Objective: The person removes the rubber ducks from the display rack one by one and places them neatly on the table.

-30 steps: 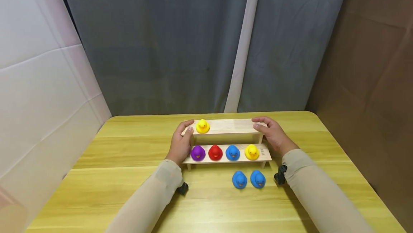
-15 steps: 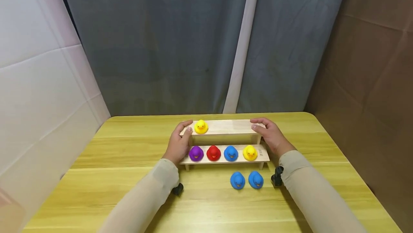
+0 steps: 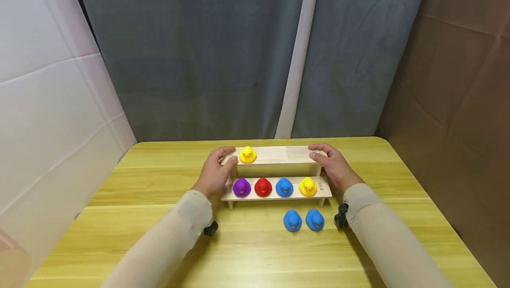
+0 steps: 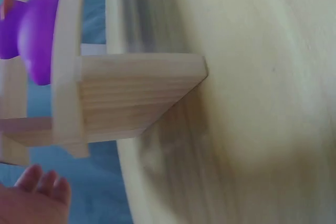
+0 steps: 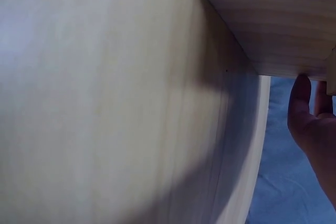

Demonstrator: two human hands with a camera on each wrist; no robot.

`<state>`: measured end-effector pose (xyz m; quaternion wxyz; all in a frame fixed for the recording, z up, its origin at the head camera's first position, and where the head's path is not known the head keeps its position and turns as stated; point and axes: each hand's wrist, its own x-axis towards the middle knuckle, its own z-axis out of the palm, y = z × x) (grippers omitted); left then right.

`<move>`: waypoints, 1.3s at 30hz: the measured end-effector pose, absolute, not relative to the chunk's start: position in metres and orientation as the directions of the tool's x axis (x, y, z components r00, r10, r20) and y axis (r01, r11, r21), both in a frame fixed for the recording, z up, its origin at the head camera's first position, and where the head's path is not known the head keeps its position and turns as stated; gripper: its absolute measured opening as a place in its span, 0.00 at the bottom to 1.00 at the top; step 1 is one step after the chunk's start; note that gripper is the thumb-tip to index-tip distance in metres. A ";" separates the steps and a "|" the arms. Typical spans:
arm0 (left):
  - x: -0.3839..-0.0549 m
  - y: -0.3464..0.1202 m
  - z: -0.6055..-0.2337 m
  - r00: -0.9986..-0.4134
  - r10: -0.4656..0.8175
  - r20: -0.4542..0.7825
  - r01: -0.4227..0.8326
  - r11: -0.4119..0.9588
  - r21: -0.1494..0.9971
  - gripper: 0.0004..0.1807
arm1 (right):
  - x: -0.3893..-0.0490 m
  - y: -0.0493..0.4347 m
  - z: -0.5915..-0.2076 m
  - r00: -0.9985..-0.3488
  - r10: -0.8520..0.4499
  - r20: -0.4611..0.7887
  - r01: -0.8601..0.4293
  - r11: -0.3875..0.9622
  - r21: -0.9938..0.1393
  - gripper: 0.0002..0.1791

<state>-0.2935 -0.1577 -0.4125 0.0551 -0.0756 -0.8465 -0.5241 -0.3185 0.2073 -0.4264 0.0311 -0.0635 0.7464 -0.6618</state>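
Note:
A pale wooden two-step shelf (image 3: 279, 156) stands on the table. My left hand (image 3: 213, 173) is at its upper left end; in the left wrist view the fingers (image 4: 47, 187) are relaxed and a gap separates them from the wood. At the upper right end, my right hand (image 3: 336, 166) grips the shelf, thumb over the board and fingertips against the side panel (image 5: 278, 30). One yellow duck (image 3: 248, 155) sits on the upper step. Along the lower step are a purple duck (image 3: 241, 187), a red duck (image 3: 263, 187), a blue duck (image 3: 284, 187) and another yellow duck (image 3: 308, 187).
Two more blue rubber ducks, a left one (image 3: 292, 220) and a right one (image 3: 315, 219), sit on the wooden table (image 3: 139, 217) in front of the shelf. A grey curtain (image 3: 199, 57) hangs behind the table, with a white cloth at left and a brown one at right.
My left hand has eased outward to the left from the shelf's end, its fingers loosened. The right hand stays at its end. The ducks keep their places on the shelf and table.

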 end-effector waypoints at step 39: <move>-0.281 -0.140 -0.368 -0.939 0.181 0.294 0.341 0.614 0.712 0.20 | -0.320 0.200 -0.428 -0.990 -0.136 0.045 -0.059 0.103 -0.993 0.25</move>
